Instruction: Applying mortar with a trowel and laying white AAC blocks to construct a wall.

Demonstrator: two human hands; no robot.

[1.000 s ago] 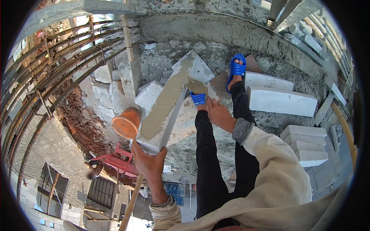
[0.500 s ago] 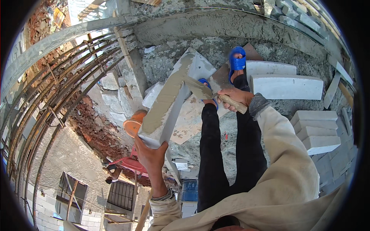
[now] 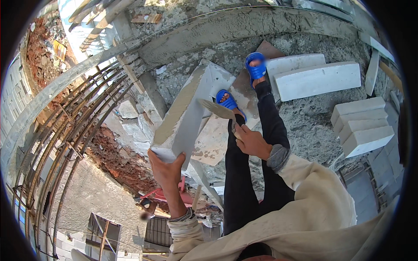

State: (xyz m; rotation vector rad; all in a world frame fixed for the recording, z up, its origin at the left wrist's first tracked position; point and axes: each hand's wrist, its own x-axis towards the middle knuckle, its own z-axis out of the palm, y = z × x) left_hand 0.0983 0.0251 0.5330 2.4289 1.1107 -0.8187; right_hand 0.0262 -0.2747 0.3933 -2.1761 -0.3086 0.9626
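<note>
My left hand (image 3: 166, 172) grips the near end of a long pale block (image 3: 191, 117), its thumb on one side and its fingers on the other. The block is tilted, and grey mortar (image 3: 180, 104) coats its upper face in a fairly even layer. A trowel (image 3: 217, 108) is in my right hand (image 3: 253, 142), whose fingers wrap round the handle. The blade points left, close to the block's right side; I cannot tell whether it touches. Another white block (image 3: 222, 78) shows by the far end of the held one.
My feet in blue sandals (image 3: 225, 101) stand beside the blocks. Two white blocks (image 3: 320, 82) lie right of them, and a stack of blocks (image 3: 363, 126) sits farther right. Rusty rebar (image 3: 65, 135) runs along the left, above a drop where another person (image 3: 147, 209) is visible below.
The trowel has come off the mortared face and moved right, its blade now beside the block. The mortar looks smoother. My view has shifted, and the orange container is no longer visible.
</note>
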